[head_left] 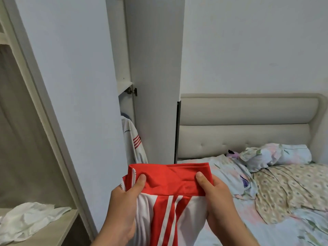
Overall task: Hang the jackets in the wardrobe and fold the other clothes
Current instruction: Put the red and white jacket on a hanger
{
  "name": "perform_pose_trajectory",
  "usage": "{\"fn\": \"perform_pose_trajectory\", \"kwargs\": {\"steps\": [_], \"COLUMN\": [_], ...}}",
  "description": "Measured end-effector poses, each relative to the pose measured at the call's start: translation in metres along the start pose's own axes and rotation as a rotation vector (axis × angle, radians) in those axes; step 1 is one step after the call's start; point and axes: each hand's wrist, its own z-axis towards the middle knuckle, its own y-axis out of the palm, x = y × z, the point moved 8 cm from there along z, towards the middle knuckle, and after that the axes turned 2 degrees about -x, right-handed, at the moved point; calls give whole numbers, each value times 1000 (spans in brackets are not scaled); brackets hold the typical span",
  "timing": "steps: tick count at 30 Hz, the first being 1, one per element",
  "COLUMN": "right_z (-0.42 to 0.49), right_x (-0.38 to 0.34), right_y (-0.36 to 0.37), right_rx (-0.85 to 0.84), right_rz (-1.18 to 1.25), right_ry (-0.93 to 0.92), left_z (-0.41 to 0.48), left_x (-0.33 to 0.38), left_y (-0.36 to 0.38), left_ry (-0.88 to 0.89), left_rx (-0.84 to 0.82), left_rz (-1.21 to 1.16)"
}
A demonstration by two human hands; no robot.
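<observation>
Red-collared jacket (165,219) at 6 o'clock, collar pinched in grips of left hand (122,206) and right hand (218,197), not yet hung; hung jacket (132,139) in wardrobe (154,68) at 11, white cloth (30,217) at 8 looks unfolded.

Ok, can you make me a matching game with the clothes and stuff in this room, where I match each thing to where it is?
Things
1. red and white jacket
2. white jacket with red stripes
3. crumpled white cloth
4. flowery pillow

Places
A. lying on the shelf at the lower left
B. on the bed by the headboard
C. gripped by the left hand and right hand
D. hanging inside the wardrobe

Pairs: 1-C, 2-D, 3-A, 4-B.
</observation>
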Motion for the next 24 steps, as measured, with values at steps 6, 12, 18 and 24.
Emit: {"fn": "perform_pose_trajectory", "kwargs": {"steps": [6, 12, 18, 24], "right_z": [62, 121, 173, 222], "right_x": [-3, -10, -18, -5], "right_y": [7, 31, 79, 121], "right_rx": [-12, -36, -83, -138], "right_rz": [-11, 13, -7, -146], "right_ry": [15, 8, -48, -24], "left_z": [55, 118, 194, 259], "left_x": [5, 19, 35, 28], "left_y": [17, 20, 14, 30], "left_ry": [19, 71, 139, 122], "left_rx": [46, 73, 187, 270], "left_rz": [-64, -132, -209, -276]}}
